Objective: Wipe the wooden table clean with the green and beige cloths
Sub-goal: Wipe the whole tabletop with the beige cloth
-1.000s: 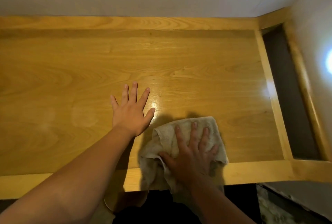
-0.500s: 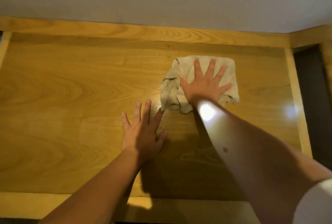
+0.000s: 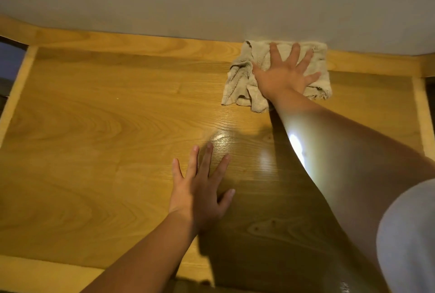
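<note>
A crumpled beige cloth (image 3: 240,81) lies at the far edge of the wooden table (image 3: 94,142), touching the wall. My right hand (image 3: 286,74) presses flat on the cloth with its fingers spread, the arm stretched across the table. My left hand (image 3: 200,189) rests flat on the bare wood nearer to me, fingers apart, holding nothing. No green cloth is in view.
A pale wall (image 3: 164,5) runs along the far side of the table. A lighter raised wooden rim (image 3: 141,43) frames the top, with side rails at the left (image 3: 16,90) and right (image 3: 421,109). A bright light patch falls on my right forearm.
My right hand has pushed the beige cloth from the near edge across the table to the far rim by the wall. My left hand has stayed flat on the wood.
</note>
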A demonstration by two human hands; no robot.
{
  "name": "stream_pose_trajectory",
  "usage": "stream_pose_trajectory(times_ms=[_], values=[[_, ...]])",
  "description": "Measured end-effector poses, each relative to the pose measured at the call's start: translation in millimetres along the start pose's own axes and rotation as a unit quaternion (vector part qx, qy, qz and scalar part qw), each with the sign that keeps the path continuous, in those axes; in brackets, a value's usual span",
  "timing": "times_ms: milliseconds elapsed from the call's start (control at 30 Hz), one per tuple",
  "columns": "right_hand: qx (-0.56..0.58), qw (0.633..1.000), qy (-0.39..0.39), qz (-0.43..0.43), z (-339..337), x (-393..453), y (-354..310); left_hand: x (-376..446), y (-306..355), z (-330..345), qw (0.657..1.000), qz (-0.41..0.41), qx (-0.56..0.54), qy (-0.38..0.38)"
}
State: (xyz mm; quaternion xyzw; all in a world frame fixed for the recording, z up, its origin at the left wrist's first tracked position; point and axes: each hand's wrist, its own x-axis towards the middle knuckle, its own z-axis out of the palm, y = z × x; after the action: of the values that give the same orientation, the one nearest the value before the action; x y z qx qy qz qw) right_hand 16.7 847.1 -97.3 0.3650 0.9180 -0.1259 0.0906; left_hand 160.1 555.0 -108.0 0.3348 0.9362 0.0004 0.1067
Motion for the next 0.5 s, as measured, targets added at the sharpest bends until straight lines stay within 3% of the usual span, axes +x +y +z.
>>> stream_pose_trajectory(times_ms=[200, 500], values=[[-0.008, 1.000, 0.001, -0.018, 7.7, -36.8, 14.9, -2.5, 0.1, -2.9, 1.000, -0.002, 0.007, -0.019], [-0.011, 1.000, 0.006, -0.028, 41.1, -171.0, 66.9, -2.1, -0.4, -2.5, 0.999, -0.012, -0.034, -0.029]])
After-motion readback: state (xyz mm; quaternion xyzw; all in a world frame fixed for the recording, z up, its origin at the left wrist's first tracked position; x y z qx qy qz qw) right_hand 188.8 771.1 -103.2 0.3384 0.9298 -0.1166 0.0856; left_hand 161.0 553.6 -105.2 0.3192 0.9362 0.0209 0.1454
